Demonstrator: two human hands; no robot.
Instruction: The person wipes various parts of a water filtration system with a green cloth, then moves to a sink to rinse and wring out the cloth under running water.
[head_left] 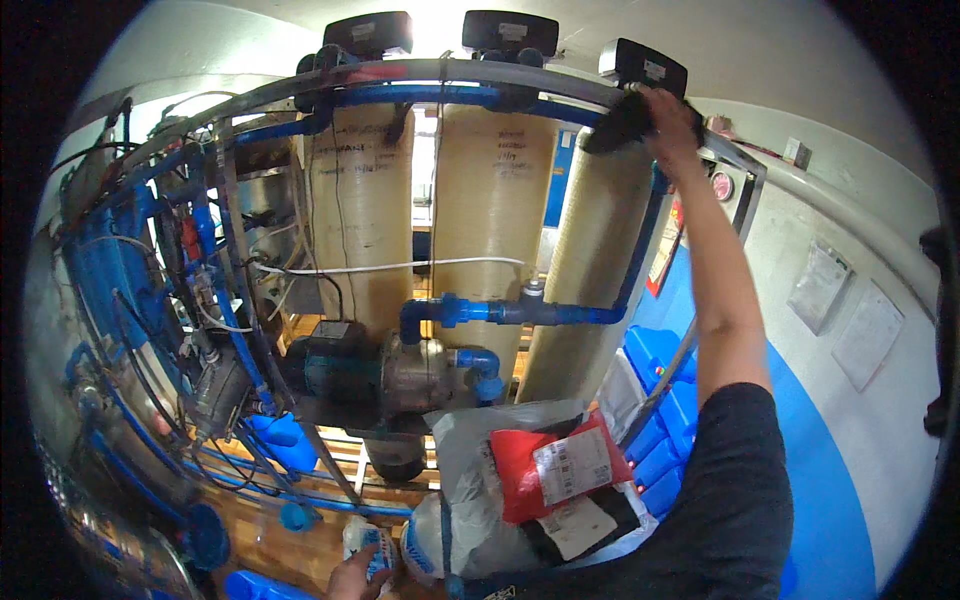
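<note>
My right arm [730,320] reaches up to the top of the rightmost tall cream tank [590,260]. Held in my right hand [674,125] is a black cloth [622,125], bunched against the tank top and the metal frame [560,80], below a black control head [643,65]. Low at the front edge, my left hand [352,580] is closed around a small white-and-blue container [362,537]; its exact kind is unclear. Beside it, grey plastic parcels [465,455] are stacked with a red parcel [550,465] on top.
A pump [390,375] with blue pipes [500,312] stands before the tanks. Two more cream tanks [370,220] rise behind it. Blue containers [660,410] are stacked on the right by the wall. Hoses and cables [150,350] crowd the left side.
</note>
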